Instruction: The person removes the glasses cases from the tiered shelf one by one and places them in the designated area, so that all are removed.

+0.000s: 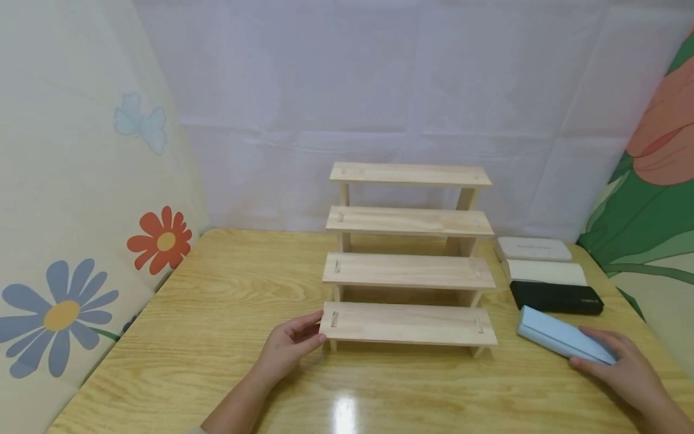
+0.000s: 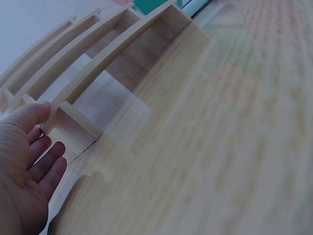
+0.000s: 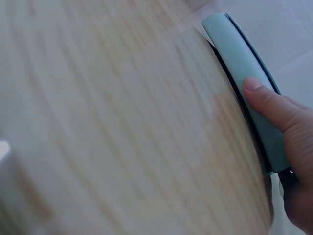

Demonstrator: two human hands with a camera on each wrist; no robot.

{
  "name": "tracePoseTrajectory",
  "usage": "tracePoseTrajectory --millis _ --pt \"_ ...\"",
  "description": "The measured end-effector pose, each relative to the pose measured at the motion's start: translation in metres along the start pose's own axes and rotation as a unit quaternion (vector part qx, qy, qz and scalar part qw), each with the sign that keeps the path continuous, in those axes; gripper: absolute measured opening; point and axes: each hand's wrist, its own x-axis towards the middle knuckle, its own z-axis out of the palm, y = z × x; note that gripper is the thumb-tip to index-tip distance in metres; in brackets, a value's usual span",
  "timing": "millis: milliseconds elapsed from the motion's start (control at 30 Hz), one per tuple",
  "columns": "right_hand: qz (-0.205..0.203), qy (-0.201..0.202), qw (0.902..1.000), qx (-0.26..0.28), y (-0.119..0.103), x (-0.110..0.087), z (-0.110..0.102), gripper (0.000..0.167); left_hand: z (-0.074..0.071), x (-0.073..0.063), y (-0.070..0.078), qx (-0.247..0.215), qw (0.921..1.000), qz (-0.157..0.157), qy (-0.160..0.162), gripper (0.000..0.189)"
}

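Note:
A pale wooden step-style display rack with several tiers stands in the middle of the table. My left hand pinches the left end of its lowest board, thumb at the front edge. In the left wrist view the thumb of that hand meets the board's corner, with the other fingers loosely bent below. My right hand grips the near end of a light blue glasses case, right of the rack. The right wrist view shows the thumb across the case; the fingers on its far side are mostly hidden.
Behind the blue case, a black case, a cream case and a white case lie in a row. The wood-grain table backs onto a white cloth. Flower-printed panels stand on both sides.

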Motion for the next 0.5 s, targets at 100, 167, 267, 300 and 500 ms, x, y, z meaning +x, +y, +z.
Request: tracePoseTrajectory --millis 100,167,267,300,500 --pt "-0.007 0.005 0.9999 -0.008 0.0004 0.0016 0.0001 0.095 0.0001 0.0002 -0.0002 0.001 1.0000 0.000 0.002 0.049" --pt "-0.009 0.011 0.9999 -0.008 0.0000 0.0021 0.0003 0.094 0.0002 0.0002 -0.0003 0.003 1.0000 0.000 0.003 0.050" --pt "-0.016 0.019 0.9997 -0.001 0.0009 0.0029 0.0010 0.092 0.0003 0.0002 -0.0004 0.005 1.0000 0.000 0.004 0.050" --pt "-0.017 0.023 0.9996 0.001 0.0014 0.0031 0.0012 0.091 0.0004 0.0002 -0.0005 0.005 1.0000 0.000 0.004 0.050" --pt "-0.002 0.047 0.9989 0.001 0.0053 0.0040 0.0034 0.091 -0.0009 -0.0001 -0.0011 0.003 0.9999 0.008 -0.006 0.051"
